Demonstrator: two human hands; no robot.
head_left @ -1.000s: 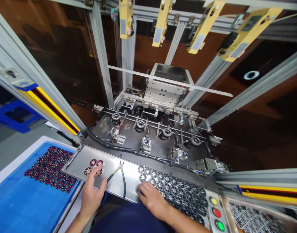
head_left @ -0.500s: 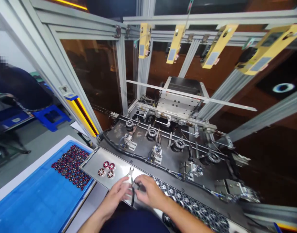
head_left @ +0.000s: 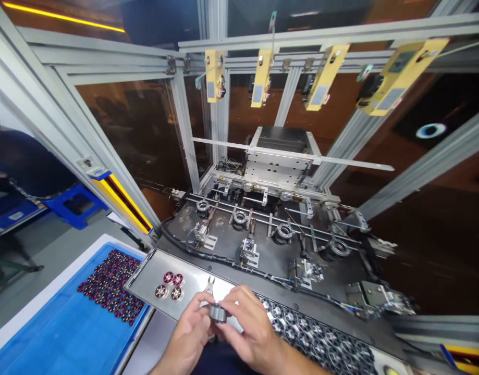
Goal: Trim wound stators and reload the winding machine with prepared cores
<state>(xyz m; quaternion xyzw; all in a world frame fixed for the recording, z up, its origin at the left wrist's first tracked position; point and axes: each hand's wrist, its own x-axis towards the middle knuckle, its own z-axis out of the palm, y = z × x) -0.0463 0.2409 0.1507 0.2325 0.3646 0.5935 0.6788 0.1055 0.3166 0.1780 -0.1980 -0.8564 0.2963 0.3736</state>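
Between my two hands, above the front metal tray (head_left: 145, 278), is a grey round metal part, apparently a motor stator core (head_left: 218, 312). My left hand (head_left: 194, 323) pinches it from the left with thumb and fingers. My right hand (head_left: 249, 317) grips its right side. Just beyond my fingers lies a pair of cutting pliers (head_left: 210, 285), jaws pointing away; the handles are mostly hidden by my hands. Several red-and-copper wound stators (head_left: 172, 285) sit on the tray to the left. Rows of black-and-silver stator cores (head_left: 302, 330) fill the tray on the right.
A blue bin (head_left: 67, 333) at left holds many wound stators (head_left: 112, 286). Behind the tray stands a machine bed with ring fixtures (head_left: 284, 232) and a cable (head_left: 223, 263). Yellow units (head_left: 260, 78) hang above. A yellow light curtain (head_left: 124, 200) flanks the left; a seated person (head_left: 32, 166) is beyond.
My left hand, apart from the core with loose fingers before, has closed on it beside my right hand. The core is turned and plainly seen now. The camera view has shifted slightly.
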